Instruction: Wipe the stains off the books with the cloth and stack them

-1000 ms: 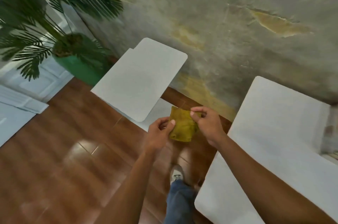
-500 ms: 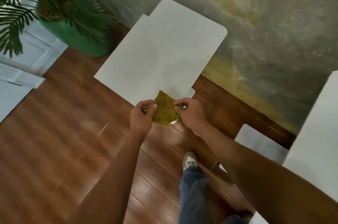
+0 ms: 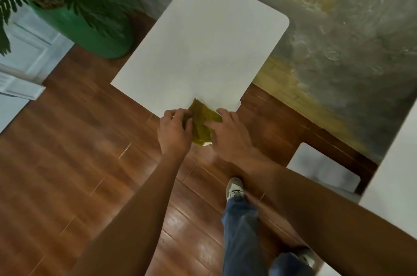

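Soft, even indoor light is seen, moderately dim. The white tabletop (image 3: 203, 54) is rendered bright and nearly featureless. Pale glare patches are reflected on the glossy wooden floor (image 3: 67, 163). Motion blur is spread across the frame, strongest on the forearms and the shoe (image 3: 234, 187). Straight edges are bowed towards the corners by the wide-angle lens.

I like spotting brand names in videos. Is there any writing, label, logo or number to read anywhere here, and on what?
None can be read.
White table: blank top, no print.
Yellow-green cloth, held by the left hand and the right hand: no tag or lettering shows.
Green plant pot: plain.
Shoe: too blurred to tell any logo.
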Demonstrator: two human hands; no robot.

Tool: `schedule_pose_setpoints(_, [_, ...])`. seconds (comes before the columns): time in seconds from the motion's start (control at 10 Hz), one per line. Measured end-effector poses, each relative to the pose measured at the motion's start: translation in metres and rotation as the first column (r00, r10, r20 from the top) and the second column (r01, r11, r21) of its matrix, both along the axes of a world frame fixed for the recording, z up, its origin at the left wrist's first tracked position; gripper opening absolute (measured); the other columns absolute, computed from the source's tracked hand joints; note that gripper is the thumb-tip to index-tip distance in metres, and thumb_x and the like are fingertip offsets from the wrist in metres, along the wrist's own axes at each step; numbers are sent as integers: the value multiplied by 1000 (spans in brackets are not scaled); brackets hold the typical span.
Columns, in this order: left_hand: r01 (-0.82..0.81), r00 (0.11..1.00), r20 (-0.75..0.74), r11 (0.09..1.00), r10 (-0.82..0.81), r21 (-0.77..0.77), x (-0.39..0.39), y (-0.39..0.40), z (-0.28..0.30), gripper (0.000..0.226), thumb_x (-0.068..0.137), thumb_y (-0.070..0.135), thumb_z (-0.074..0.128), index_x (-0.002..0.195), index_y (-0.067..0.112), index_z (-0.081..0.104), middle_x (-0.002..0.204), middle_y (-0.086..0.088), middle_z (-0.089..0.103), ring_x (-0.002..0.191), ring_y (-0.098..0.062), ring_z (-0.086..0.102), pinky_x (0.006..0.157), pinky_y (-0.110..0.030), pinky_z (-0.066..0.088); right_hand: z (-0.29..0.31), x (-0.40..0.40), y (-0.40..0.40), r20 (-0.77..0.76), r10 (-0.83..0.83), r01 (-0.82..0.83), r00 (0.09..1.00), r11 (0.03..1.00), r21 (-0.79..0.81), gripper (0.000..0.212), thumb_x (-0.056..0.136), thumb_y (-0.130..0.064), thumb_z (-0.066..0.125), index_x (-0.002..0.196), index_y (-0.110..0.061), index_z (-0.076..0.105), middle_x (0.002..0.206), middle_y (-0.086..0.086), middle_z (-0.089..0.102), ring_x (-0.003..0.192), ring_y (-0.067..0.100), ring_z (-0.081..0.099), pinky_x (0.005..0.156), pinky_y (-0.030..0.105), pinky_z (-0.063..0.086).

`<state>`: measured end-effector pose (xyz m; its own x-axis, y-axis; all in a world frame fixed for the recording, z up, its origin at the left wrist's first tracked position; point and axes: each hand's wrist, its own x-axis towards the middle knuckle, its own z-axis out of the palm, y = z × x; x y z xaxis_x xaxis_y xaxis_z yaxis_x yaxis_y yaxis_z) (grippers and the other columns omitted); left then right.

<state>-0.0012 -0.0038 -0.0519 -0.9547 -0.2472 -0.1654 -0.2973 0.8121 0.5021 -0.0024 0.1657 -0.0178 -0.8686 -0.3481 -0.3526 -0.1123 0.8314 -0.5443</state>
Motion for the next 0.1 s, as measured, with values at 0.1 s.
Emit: schedule_pose_setpoints(0.1, [49,999,11,991,-48,-127,6,5,8,23,96,29,63,119,26,65,126,-3,54,117,-26,52,95,-43,44,0,8,3,52,-36,39,998,998,-46,46,93,-25,60,138,-31,51,143,10,35,130,31,35,99,46,50])
